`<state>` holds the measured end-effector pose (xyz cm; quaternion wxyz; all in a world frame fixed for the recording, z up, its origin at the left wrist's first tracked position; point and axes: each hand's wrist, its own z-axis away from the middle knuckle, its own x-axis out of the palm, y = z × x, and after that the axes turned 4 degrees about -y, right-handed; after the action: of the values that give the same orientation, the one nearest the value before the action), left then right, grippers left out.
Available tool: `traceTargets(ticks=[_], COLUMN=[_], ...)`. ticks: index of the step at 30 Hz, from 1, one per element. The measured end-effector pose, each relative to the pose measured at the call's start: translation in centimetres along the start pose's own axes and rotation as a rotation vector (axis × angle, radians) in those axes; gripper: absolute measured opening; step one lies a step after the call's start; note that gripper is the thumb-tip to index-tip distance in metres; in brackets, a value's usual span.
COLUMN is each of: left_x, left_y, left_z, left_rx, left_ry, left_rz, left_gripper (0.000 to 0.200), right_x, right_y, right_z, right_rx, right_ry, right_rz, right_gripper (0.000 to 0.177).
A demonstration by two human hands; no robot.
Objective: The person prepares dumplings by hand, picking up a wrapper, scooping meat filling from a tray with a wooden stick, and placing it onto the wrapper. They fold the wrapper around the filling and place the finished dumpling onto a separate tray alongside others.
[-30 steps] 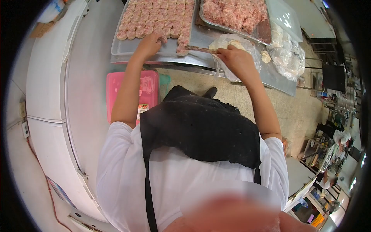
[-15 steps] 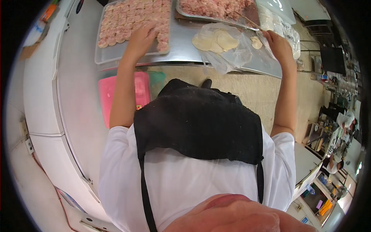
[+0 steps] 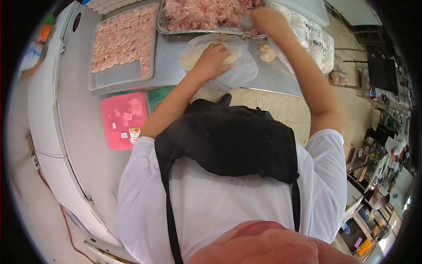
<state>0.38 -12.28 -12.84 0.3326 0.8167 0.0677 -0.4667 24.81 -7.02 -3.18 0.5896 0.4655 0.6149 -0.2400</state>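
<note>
My left hand (image 3: 213, 61) rests on the round pale dough wrappers (image 3: 192, 57), which lie on a clear plastic bag (image 3: 246, 70); its fingers are slightly apart. At the right front edge of the metal tray of pinkish ground meat (image 3: 206, 15) is my right hand (image 3: 268, 21), blurred, its fingers closed around something mostly hidden. A tray at the left holds rows of meat-filled pieces (image 3: 125, 39). A small crumpled piece of dough (image 3: 266, 53) sits on the metal table right of the bag.
Plastic-wrapped packages (image 3: 314, 42) with black writing lie at the right of the table. Below the table's left edge is a pink container (image 3: 123, 116) with labels. A white refrigerator (image 3: 88, 132) stands at the left. People are visible at the far right.
My left hand has moved right, from the filled pieces to the wrappers. My right hand has moved up and left to the meat tray. The camera view has shifted.
</note>
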Motion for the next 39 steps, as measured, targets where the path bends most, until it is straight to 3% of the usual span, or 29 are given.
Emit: traceTargets(ticks=[1,5,8,10,12,13,15,16,17,18,20,24,27,30,33,36,39], left_x=[0.3,-0.1,-1.7,-2.8,-3.8,-4.0,-4.3,-4.2,-4.1,-4.6,-5.5,-5.3,-4.6,-5.1,-5.9,-6.7,-6.6], left_y=[0.1,0.4,0.7,1.4,2.2,2.5,3.0,2.7,2.2,2.6,4.1,3.8,3.5,3.8,4.4,4.1,2.6], left_z=[-0.4,-0.4,-0.4,-0.7,-1.1,-1.1,-1.2,-1.1,-0.8,-0.9,-1.0,-0.7,-0.4,-1.0,-1.6,-2.4,-2.7], left_rx=[-0.031,-0.208,-0.342,-0.451,-0.597,-0.587,-0.568,-0.633,-0.694,-0.749,-0.784,-0.671,-0.786,-0.713,-0.686,-0.607,-0.583], left_ry=[-0.012,-0.09,-0.021,0.038,0.069,0.131,0.261,0.303,0.341,0.378,0.335,0.189,0.266,0.13,0.134,-0.014,-0.023], left_rz=[-0.002,0.148,0.305,0.415,0.549,0.535,0.51,0.715,0.922,1.131,0.884,0.515,0.735,0.358,0.322,0.518,0.47], left_gripper=[0.025,0.024,0.024,0.026,0.028,0.029,0.032,0.032,0.032,0.032,0.031,0.032,0.048,0.048,0.047,0.046,0.041], right_x=[-1.1,-4.5,-8.6,-7.4,-0.7,-0.4,-1.4,-3.0,-5.1,-5.7,-6.0,4.1,0.2,-0.4,-1.9,-0.7,-0.9], right_y=[-2.5,-1.8,1.4,2.1,2.4,-0.5,0.9,1.1,1.9,2.4,3.3,-0.5,-1.3,0.4,2.0,1.3,-1.4], right_z=[0.2,3.6,1.2,0.3,0.9,2.0,2.7,2.5,2.1,1.4,0.4,1.5,1.6,1.7,1.3,1.0,2.8], right_rx=[0.079,-0.116,0.107,0.029,-0.16,-0.156,-0.149,-0.149,0.053,0.05,0.052,-0.247,0.025,0.068,0.122,0.034,0.075], right_ry=[-0.188,-0.127,-0.392,-0.274,-0.063,-0.198,-0.154,-0.134,-0.35,-0.358,-0.372,0.097,-0.156,-0.23,-0.256,-0.434,-0.234], right_rz=[0.015,-0.09,-0.006,-0.054,-0.205,-0.109,-0.164,-0.193,-0.156,-0.124,-0.056,-0.333,-0.559,-0.743,-0.63,-0.322,-0.45], right_gripper=[0.012,0.014,0.016,0.019,0.021,0.023,0.02,0.019,0.026,0.027,0.029,0.028,0.034,0.039,0.039,0.039,0.038])
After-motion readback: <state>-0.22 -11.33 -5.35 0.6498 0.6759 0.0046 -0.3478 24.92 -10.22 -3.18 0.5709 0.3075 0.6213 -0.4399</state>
